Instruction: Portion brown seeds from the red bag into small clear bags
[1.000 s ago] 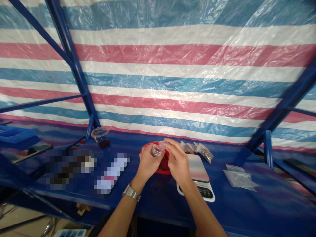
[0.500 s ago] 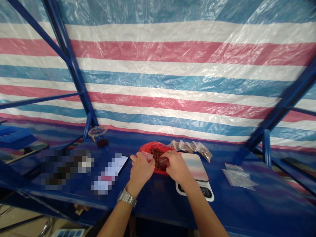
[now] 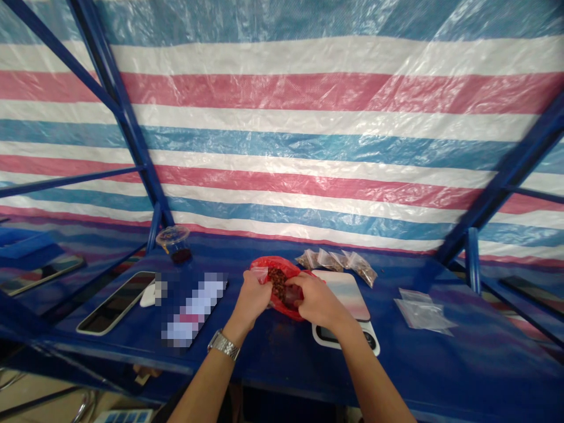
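Note:
A red plastic bag (image 3: 272, 260) stands with its mouth spread, full of small brown dried pieces (image 3: 277, 281). At its left side my left hand (image 3: 254, 295) is closed on a small clear zip bag (image 3: 259, 272), whose top edge shows above the fingers. My right hand (image 3: 315, 296) reaches into the red bag from the right, fingers curled round a small see-through, reddish-looking thing (image 3: 293, 294); its kind is unclear. Partly under my right forearm lies a white kitchen scale (image 3: 348, 296) with a shiny weighing plate.
Several filled small bags (image 3: 337, 260) lie in a row behind the scale. Flat clear zip bags (image 3: 423, 311) are at the right. On the left are a lidded plastic cup (image 3: 174, 244) with dark liquid, a phone (image 3: 117, 302) and another, partly blurred phone (image 3: 196, 311). Blue metal posts (image 3: 136, 153) flank the table.
My right hand has shifted slightly within the red bag, and its near rim sits lower. My left hand stays on the clear zip bag. The view has moved slightly.

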Tool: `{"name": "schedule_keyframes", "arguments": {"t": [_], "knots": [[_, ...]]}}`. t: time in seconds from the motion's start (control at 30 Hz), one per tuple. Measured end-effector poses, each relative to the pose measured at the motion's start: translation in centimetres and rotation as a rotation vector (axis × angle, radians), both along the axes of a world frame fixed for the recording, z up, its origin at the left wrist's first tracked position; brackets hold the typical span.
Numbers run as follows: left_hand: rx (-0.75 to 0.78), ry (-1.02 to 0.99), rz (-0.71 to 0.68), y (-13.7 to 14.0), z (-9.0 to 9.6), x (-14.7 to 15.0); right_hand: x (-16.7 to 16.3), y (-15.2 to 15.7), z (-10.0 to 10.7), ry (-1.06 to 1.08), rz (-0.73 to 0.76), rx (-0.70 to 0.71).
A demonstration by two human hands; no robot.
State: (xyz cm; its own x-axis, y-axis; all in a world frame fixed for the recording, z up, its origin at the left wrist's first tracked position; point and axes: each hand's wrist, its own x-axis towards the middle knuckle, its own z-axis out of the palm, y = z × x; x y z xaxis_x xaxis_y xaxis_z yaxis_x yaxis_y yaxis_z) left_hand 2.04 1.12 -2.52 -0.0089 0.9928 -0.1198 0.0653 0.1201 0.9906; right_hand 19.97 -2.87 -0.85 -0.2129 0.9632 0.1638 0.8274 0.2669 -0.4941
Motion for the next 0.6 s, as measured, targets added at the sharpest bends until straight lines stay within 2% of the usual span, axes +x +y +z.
{"name": "schedule_keyframes", "arguments": {"t": [0.1, 0.27, 0.43, 0.6], "knots": [[-0.115, -0.045, -0.037, -0.2, 0.7, 0.2, -0.3, -0.1, 0.3, 0.003, 0.01, -0.013], [-0.15, -0.118, -0.039, -0.2, 1.3, 0.3, -0.8, -0.3, 0.5, 0.011, 0.0, -0.025], [-0.102, -0.109, -0.004, 0.2, 0.2, 0.4, -1.6, -0.2, 0.2, 0.014, -0.066, -0.022], [-0.06, -0.064, -0.053, 0.3, -0.7, 0.5, -2.5, 0.1, -0.1, -0.021, -0.143, -0.032]]}}
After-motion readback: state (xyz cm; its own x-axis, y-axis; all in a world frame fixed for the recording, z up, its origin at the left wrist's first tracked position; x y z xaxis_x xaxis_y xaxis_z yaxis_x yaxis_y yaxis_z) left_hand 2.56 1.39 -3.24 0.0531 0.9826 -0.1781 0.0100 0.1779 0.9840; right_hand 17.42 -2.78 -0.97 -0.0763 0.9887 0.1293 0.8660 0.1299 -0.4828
